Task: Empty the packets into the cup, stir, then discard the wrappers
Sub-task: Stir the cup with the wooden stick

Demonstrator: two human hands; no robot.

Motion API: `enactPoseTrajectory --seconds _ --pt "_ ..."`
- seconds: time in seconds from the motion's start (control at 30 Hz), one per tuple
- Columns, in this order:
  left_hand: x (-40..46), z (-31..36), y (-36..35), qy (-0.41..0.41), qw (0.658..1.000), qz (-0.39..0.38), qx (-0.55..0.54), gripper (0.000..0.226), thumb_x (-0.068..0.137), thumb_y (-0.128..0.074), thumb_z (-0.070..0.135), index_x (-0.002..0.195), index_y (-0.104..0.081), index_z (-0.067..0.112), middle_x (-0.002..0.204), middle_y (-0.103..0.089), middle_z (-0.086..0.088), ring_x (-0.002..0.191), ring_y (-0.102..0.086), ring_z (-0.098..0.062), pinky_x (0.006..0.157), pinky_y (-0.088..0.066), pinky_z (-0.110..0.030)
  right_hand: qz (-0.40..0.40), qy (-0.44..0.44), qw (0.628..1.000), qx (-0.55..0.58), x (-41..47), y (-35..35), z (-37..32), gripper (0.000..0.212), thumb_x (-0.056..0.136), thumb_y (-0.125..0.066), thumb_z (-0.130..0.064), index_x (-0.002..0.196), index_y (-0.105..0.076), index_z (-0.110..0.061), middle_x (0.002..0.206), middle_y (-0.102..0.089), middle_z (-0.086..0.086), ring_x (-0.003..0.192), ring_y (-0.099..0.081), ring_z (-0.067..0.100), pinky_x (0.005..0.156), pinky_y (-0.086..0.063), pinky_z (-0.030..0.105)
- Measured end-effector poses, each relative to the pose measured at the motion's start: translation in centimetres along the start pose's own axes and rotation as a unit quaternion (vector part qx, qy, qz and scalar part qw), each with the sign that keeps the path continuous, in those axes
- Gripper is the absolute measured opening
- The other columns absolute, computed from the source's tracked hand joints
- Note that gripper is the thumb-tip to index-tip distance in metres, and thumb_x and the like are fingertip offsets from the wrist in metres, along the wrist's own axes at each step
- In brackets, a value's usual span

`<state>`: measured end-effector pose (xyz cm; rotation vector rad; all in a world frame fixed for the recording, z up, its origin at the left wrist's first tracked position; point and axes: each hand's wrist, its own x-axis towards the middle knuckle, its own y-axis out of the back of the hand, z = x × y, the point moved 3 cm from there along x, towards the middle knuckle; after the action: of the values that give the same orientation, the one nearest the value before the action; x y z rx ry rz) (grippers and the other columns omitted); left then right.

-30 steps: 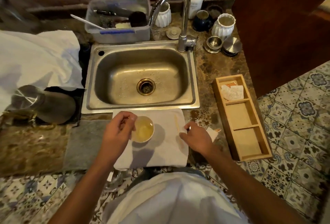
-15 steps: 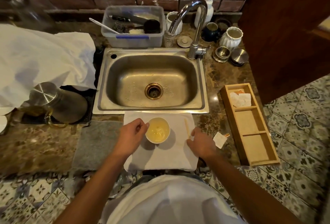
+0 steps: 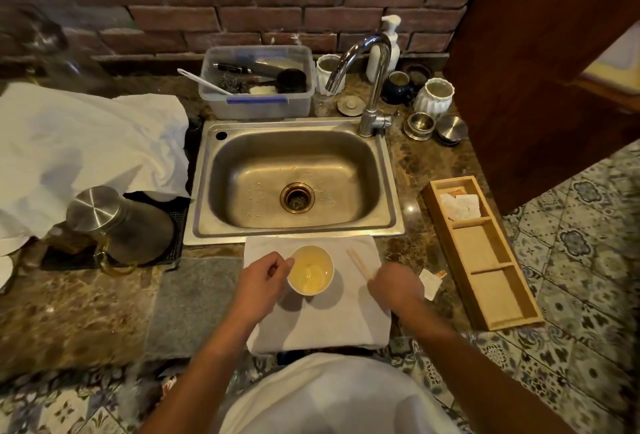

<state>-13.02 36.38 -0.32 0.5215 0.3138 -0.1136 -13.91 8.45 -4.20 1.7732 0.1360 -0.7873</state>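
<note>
While the cup (image 3: 310, 270) sits on the white cloth (image 3: 322, 316) at the near edge of the bench (image 3: 86, 309), just below the sink (image 3: 393, 219), the left hand (image 3: 263, 278) curls its fingers against the cup's left wall, though I cannot tell if the grip truly closes on it. The wooden stirrer (image 3: 358, 262) lies just right of the cup, its long axis slanting from far-left to near-right, its near end right at the right hand (image 3: 394, 286), plainly the nearer hand, whose curled fingers may be pinching it; a torn wrapper (image 3: 429, 283) lies just beyond. Compared with half a second ago, both hands sit about where they were.
</note>
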Motion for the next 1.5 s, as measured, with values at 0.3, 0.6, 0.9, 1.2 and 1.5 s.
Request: enactPoseTrajectory --seconds 0.3,0.6,0.9,1.2,1.5 --pt "0.4 -1.0 0.2 -0.009 1.000 -0.010 -0.012 0.039 0.102 -0.060 0.036 0.070 -0.063 0.013 0.061 -0.066 -0.007 0.053 -0.059 -0.010 0.050 -0.049 -0.032 0.056 0.074 0.907 0.410 -3.3 7.5 -0.8 0.008 0.092 -0.066 -0.011 0.096 -0.068 -0.017 0.074 -0.076 0.001 0.069 -0.075 0.019 0.059 -0.063 0.030" --pt "0.2 -0.4 -0.3 0.000 1.000 -0.003 -0.028 0.039 0.103 -0.060 0.033 0.075 -0.063 0.006 0.064 -0.067 -0.010 0.059 -0.060 -0.018 0.059 -0.051 -0.036 0.034 0.173 0.791 0.586 -7.8 12.9 -4.7 0.035 0.086 -0.074 -0.016 0.118 -0.071 -0.029 0.092 -0.073 -0.003 0.085 -0.071 0.013 0.075 -0.060 0.025" --pt "0.7 -0.8 -0.6 -0.003 0.998 -0.010 -0.057 0.038 0.102 -0.062 0.030 0.076 -0.062 0.003 0.058 -0.064 -0.005 0.050 -0.056 -0.007 0.055 -0.049 -0.028 0.031 0.256 0.801 0.541 -9.7 10.4 -7.9 0.032 0.108 -0.049 -0.021 0.106 -0.079 -0.011 0.081 -0.077 0.011 0.068 -0.069 0.025 0.062 -0.061 0.032" --pt "0.0 -2.3 -1.0 0.001 0.986 -0.037 -0.163 0.042 0.101 -0.064 0.031 0.070 -0.054 0.004 0.052 -0.063 -0.003 0.047 -0.057 -0.015 0.053 -0.048 -0.026 0.094 0.169 0.880 0.433 -8.2 4.6 -6.8 0.008 0.094 -0.073 -0.018 0.087 -0.073 -0.013 0.073 -0.078 0.001 0.057 -0.074 0.020 0.058 -0.065 0.043" --pt "-0.2 -2.0 -0.9 0.003 0.987 -0.023 -0.157 0.043 0.101 -0.063 0.031 0.072 -0.055 0.000 0.054 -0.063 -0.002 0.049 -0.058 -0.018 0.060 -0.050 -0.035 0.110 0.179 0.917 0.338 -7.9 4.3 -5.5 0.022 0.104 -0.056 -0.029 0.105 -0.073 -0.015 0.081 -0.077 -0.007 0.058 -0.071 0.006 0.046 -0.057 0.023"
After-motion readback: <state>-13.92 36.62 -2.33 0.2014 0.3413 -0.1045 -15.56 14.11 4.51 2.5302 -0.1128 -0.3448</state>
